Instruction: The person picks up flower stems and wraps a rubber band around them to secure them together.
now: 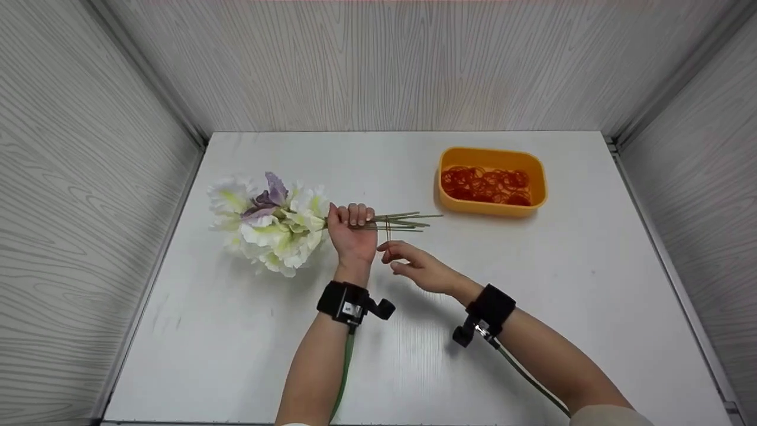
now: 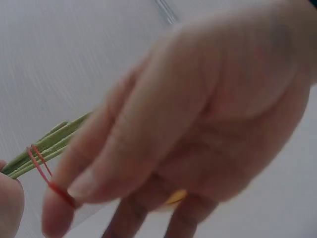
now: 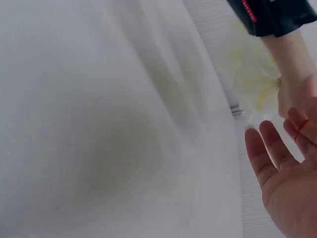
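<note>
- There were two hands [image 1: 355, 236] [image 1: 421, 269].
- One box [image 1: 491, 209] held many bands [image 1: 482, 184], too tangled to count.
- One more band [image 2: 61, 195] was outside it.
- Stems [image 2: 64, 133] were several.
- Flowers [image 1: 290, 257] were several.
- Two straps [image 1: 331, 297] [image 1: 495, 305] and two cables [image 1: 349, 355] [image 1: 526, 376] showed.
- One table [image 1: 177, 355] showed.

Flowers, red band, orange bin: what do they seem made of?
Flowers: probably fabric, matte; they look thin and ruffled, though real blooms can't be ruled out.
Band: likely rubber, finish too small to tell; it runs thin and straight, as if stretched.
Bin: apparently moulded plastic, smooth, perhaps satin; even colour, rounded corners.
</note>
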{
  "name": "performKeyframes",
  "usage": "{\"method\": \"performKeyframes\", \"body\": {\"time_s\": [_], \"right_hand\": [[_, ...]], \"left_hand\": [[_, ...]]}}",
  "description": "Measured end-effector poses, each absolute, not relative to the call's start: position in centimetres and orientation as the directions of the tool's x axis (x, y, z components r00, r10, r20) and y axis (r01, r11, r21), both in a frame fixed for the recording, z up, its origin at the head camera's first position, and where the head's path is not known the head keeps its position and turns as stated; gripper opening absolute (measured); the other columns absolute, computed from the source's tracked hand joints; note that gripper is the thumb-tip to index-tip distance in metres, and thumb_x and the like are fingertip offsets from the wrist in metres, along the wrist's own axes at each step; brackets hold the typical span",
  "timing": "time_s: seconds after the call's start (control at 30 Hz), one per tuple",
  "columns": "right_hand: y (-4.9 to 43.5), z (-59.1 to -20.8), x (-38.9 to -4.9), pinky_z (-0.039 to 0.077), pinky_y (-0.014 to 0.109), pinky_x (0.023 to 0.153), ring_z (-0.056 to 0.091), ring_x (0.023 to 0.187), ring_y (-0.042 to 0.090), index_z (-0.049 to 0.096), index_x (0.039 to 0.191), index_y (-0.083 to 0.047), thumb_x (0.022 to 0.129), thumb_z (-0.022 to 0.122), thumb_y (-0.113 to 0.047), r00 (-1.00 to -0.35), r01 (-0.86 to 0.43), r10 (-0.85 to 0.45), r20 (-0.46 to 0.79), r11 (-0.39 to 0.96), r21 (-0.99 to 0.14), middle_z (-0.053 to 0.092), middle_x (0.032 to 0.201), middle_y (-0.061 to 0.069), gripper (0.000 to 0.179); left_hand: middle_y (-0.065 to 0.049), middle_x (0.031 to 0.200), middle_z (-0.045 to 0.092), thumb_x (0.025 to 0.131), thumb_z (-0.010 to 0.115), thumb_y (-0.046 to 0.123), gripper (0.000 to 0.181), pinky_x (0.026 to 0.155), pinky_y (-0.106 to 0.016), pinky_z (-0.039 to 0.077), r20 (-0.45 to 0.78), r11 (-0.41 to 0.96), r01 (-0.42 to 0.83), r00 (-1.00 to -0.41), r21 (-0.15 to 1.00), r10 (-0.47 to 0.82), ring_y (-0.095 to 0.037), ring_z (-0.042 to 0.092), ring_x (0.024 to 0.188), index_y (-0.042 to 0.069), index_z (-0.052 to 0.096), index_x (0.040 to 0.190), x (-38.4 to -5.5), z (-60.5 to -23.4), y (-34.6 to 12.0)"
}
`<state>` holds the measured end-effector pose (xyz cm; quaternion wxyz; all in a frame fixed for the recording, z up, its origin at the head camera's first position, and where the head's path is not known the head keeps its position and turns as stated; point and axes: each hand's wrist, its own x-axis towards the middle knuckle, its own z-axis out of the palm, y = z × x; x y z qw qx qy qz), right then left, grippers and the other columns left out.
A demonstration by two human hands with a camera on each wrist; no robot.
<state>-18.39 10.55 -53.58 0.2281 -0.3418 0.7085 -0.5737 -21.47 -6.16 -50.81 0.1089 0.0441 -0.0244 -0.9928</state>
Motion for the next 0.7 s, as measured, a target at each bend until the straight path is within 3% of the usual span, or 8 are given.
{"method": "performKeyframes", "body": {"time_s": [0.13,0.2,0.27,0.33,0.43,0.53,0.7], "right_hand": [[11.2,-54.8,-19.7,0.043,0.045,0.099,0.050,0.122,0.036,0.055,0.121,0.006,0.105,0.047,-0.015,-0.707,0.108,-0.707,-0.002,-0.105,-0.989,0.054,0.125,0.024,0.028],[11.7,-55.0,-20.5,0.044,0.043,0.098,0.054,0.117,0.033,0.060,0.121,0.001,0.102,0.053,-0.019,-0.731,0.226,-0.682,-0.016,-0.220,-0.949,0.060,0.115,0.020,0.028],[12.3,-55.0,-21.5,0.047,0.040,0.094,0.060,0.106,0.027,0.064,0.110,-0.002,0.100,0.057,-0.019,-0.752,0.301,-0.659,-0.032,-0.299,-0.905,0.065,0.103,0.015,0.020],[12.8,-54.8,-22.4,0.049,0.033,0.083,0.062,0.088,0.021,0.065,0.093,-0.006,0.100,0.054,-0.015,-0.774,0.323,-0.629,-0.076,-0.289,-0.901,0.065,0.088,0.009,0.017],[13.2,-54.5,-23.7,0.044,0.028,0.070,0.052,0.069,0.015,0.052,0.071,-0.007,0.101,0.043,-0.008,-0.776,0.360,-0.611,-0.156,-0.226,-0.905,0.053,0.070,0.002,0.031],[13.3,-54.4,-24.4,0.041,0.029,0.066,0.043,0.065,0.015,0.043,0.066,-0.008,0.100,0.039,-0.005,-0.772,0.367,-0.602,-0.205,-0.159,-0.916,0.040,0.065,0.001,0.035],[13.4,-53.7,-25.1,0.047,0.032,0.071,0.050,0.066,0.019,0.045,0.063,-0.007,0.100,0.039,-0.003,-0.821,0.404,-0.517,-0.243,-0.225,-0.887,0.042,0.062,0.003,0.037]], "left_hand": [[0.001,0.055,0.019,0.109,0.024,0.033,0.051,0.053,-0.027,0.025,-0.056,-0.993,0.115,-0.992,0.033,-0.117,-0.013,0.020,0.049,0.014,0.017,0.062,-20.9,-50.4,-6.0],[0.001,0.056,0.017,0.109,0.023,0.034,0.050,0.053,-0.027,0.025,-0.029,-0.997,0.058,-0.998,0.055,-0.060,-0.013,0.018,0.050,0.014,0.016,0.063,-20.7,-50.3,-6.0],[0.002,0.056,0.017,0.109,0.022,0.034,0.049,0.053,-0.028,0.025,-0.004,-0.994,0.000,-1.000,0.107,0.000,-0.013,0.018,0.049,0.014,0.016,0.064,-20.4,-50.3,-6.0],[0.002,0.055,0.017,0.109,0.022,0.033,0.049,0.052,-0.028,0.025,0.006,-0.984,-0.065,-0.998,0.168,0.067,-0.013,0.018,0.048,0.015,0.016,0.064,-20.2,-50.4,-6.0],[0.004,0.054,0.016,0.109,0.025,0.029,0.049,0.050,-0.026,0.025,-0.017,-0.954,-0.174,-0.984,0.246,0.175,-0.011,0.017,0.046,0.015,0.018,0.062,-19.9,-50.6,-6.0],[0.005,0.052,0.016,0.108,0.029,0.025,0.051,0.047,-0.023,0.023,-0.084,-0.916,-0.271,-0.963,0.294,0.258,-0.009,0.015,0.044,0.016,0.021,0.058,-19.7,-50.8,-5.8],[0.007,0.047,0.024,0.105,0.035,0.020,0.053,0.042,-0.022,0.023,-0.204,-0.874,-0.323,-0.943,0.364,0.263,-0.007,0.020,0.040,0.017,0.029,0.053,-19.6,-51.4,-5.8]]}}
